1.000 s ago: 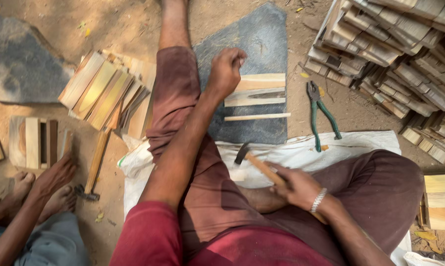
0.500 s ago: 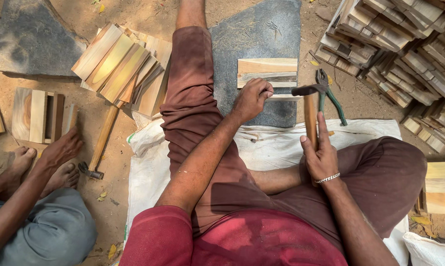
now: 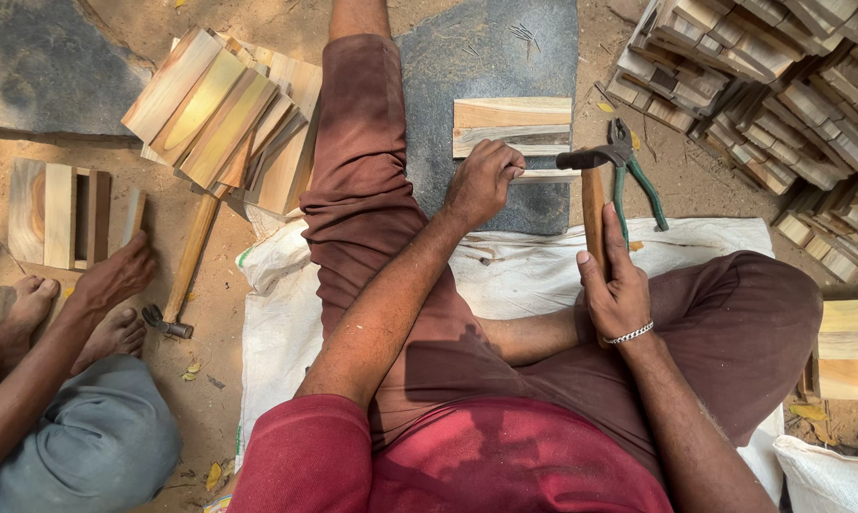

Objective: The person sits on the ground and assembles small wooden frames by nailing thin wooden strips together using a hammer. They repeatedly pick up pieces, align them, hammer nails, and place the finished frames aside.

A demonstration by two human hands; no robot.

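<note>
Right, head view: right hand (image 3: 619,290) is clenching a wooden-handled hammer (image 3: 592,190), head hovering beside the thin wood strip (image 3: 548,176) that the left hand (image 3: 481,180) is pinching steady at the lower edge of the dark stone slab (image 3: 491,57), by a wooden panel (image 3: 513,125); green pliers (image 3: 638,176) lying near; sandy ground, white sack, stacked planks (image 3: 220,114), co-worker's hand (image 3: 115,275) left
</note>
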